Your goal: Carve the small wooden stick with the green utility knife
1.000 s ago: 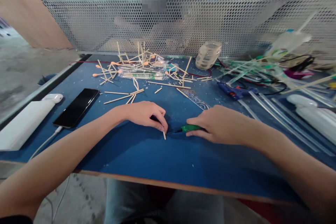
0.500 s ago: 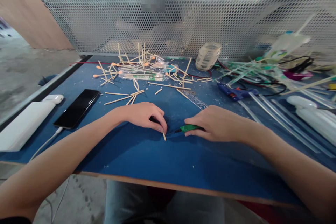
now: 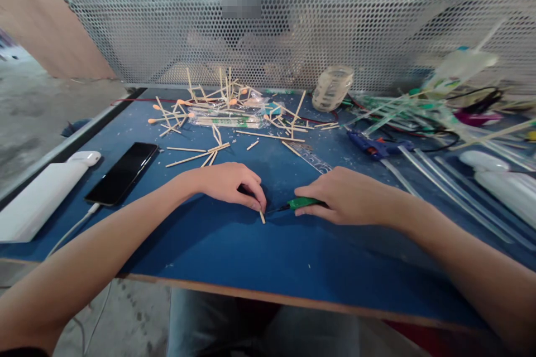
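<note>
My left hand [image 3: 237,187] pinches a short thin wooden stick [image 3: 262,217] against the blue tabletop, its lower end poking out below the fingertips. Wrapped in my right hand [image 3: 341,195] is a green-handled craft knife [image 3: 302,203]. The knife's thin blade points left, its tip beside the stick; whether it touches is too fine to tell. Behind my left hand lie several loose wooden sticks [image 3: 199,157]. A patterned clear ruler [image 3: 312,159] lies just past my right hand, partly hidden by it.
Joined stick frames [image 3: 226,92] stand by the perforated metal panel [image 3: 293,28]. A phone [image 3: 123,173] and a white box-like object [image 3: 39,195] lie left. To the right are a glass jar [image 3: 333,88], a blue glue gun [image 3: 372,145] and clear glue sticks [image 3: 456,195].
Both hands hold nearly the same place. The view has shifted very slightly; the stick and knife look almost unmoved.
</note>
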Demonstrator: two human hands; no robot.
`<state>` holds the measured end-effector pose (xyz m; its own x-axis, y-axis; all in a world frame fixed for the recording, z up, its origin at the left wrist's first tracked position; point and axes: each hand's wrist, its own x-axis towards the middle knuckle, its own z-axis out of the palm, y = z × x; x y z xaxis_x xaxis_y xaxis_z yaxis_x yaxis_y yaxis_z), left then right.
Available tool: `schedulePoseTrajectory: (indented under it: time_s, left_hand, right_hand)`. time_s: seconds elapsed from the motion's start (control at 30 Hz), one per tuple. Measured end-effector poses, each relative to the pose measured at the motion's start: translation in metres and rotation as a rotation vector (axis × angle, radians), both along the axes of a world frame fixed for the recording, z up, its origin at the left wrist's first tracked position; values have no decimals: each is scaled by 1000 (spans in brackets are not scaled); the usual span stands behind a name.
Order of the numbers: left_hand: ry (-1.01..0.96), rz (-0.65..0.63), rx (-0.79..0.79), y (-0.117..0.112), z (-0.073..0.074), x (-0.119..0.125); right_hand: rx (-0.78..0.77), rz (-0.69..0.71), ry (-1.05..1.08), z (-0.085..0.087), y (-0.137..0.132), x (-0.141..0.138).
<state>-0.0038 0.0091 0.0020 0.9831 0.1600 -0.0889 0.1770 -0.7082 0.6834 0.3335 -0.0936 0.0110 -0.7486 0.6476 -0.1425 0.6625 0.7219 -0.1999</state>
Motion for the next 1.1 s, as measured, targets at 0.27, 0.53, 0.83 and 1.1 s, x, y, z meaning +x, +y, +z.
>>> schedulePoseTrajectory:
  time_s: [0.27, 0.53, 0.83, 1.1]
  left_hand:
    - [-4, 8, -25, 0, 0, 0]
    - [-5, 7, -27, 0, 0, -1]
    - [-16, 8, -16, 0, -1, -1]
    - [-9, 5, -27, 0, 0, -2]
  right_hand:
    - [-39, -21, 25, -1, -1, -1]
    - [-64, -33, 19, 4, -3, -3]
    - [-63, -39, -44, 5, -3, -4]
    - [-68, -36, -28, 4, -3, -2]
